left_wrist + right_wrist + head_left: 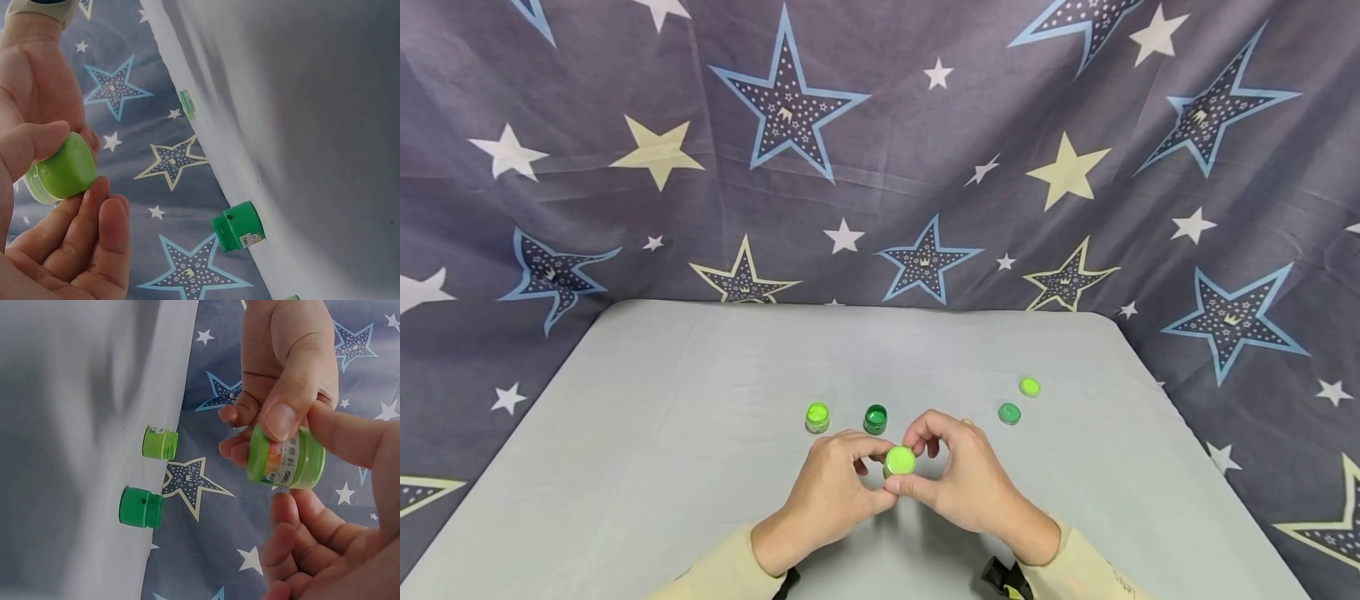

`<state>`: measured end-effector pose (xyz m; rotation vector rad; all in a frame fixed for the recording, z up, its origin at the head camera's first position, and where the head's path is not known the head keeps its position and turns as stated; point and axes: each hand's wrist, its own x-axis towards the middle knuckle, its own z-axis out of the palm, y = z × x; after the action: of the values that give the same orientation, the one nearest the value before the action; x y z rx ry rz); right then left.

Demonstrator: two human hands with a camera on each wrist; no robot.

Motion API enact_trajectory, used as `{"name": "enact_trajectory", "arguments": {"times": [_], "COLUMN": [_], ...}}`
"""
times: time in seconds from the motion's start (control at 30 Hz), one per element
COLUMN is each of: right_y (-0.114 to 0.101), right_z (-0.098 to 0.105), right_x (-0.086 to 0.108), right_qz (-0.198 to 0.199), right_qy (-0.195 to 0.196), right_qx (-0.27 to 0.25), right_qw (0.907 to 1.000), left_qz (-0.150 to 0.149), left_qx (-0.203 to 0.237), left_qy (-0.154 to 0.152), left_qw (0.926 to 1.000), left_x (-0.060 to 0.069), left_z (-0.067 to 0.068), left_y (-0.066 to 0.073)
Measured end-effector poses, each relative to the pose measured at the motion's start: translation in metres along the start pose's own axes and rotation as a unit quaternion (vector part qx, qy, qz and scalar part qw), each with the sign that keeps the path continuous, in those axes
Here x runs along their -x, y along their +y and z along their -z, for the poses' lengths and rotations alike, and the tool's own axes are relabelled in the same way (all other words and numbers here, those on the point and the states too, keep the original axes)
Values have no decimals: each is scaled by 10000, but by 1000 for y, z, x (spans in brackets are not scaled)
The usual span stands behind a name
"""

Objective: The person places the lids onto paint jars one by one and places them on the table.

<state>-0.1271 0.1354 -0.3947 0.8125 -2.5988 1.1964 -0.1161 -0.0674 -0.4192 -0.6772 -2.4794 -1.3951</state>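
Near the table's front, a light green paint jar [899,463] with its lid on is held up between both hands. My left hand [829,483] grips the jar's body, its thumb across the printed label in the right wrist view. At the lid [312,464], my right hand [968,479] pinches the rim between thumb and fingers. Just beyond the hands stand two uncapped jars, a light green jar [817,418] on the left and a dark green jar [876,420] beside it.
Two loose lids lie to the right of the hands: a dark green lid [1010,413] and, slightly farther back, a light green lid [1030,387]. The pale table [700,375] meets a dark star-patterned curtain [880,167] at its back and sides.
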Motion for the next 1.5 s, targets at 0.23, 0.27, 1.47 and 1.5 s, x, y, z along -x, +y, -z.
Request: {"name": "enact_trajectory", "arguments": {"times": [0.23, 0.27, 1.47, 1.5], "right_y": [4, 4, -1, -1], "right_z": [3, 3, 0, 0], "right_x": [-2, -2, -1, -1], "right_qz": [394, 423, -39, -29], "right_qy": [-112, -136, 46, 63], "right_qx": [-195, -216, -299, -293], "right_qw": [9990, 9988, 9995, 9995], "left_qz": [-67, -79, -52, -53], "left_qx": [-5, -12, -61, -64], "left_qy": [-13, -13, 103, 108], "left_qw": [10000, 10000, 9999, 9999], "left_x": [0, 0, 0, 0], "left_z": [0, 0, 1, 0], "left_y": [-1, -1, 0, 0]}}
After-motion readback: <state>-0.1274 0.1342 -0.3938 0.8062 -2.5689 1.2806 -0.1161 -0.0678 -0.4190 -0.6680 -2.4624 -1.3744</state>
